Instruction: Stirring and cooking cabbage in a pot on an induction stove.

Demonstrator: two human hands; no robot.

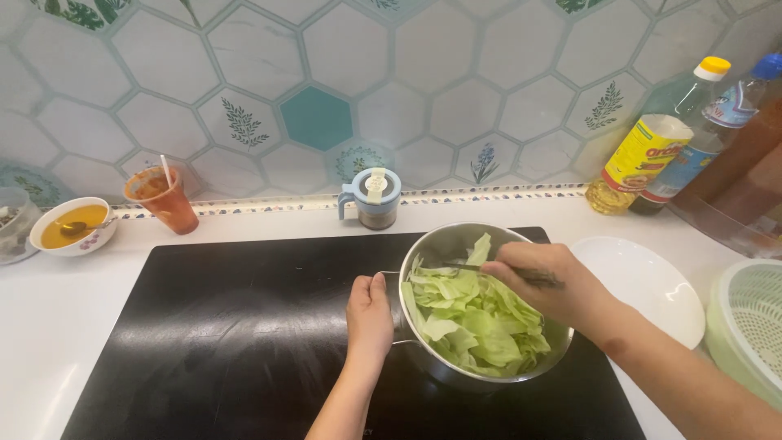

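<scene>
A steel pot (pixel 456 241) full of pale green cabbage leaves (pixel 472 322) sits on the black cooktop (pixel 244 326). My left hand (pixel 369 318) grips the pot's handle at its left side. My right hand (pixel 546 281) is over the pot, closed on a thin dark utensil (pixel 472 267) whose tip reaches into the leaves. Whether the utensil is chopsticks or something else is unclear.
A white plate (pixel 643 285) lies right of the pot, a green strainer basket (pixel 753 326) beyond it. Oil and sauce bottles (pixel 652 147) stand at the back right. A small lidded jar (pixel 371 200), an orange cup (pixel 163 200) and a bowl of yellow liquid (pixel 73 226) line the tiled wall.
</scene>
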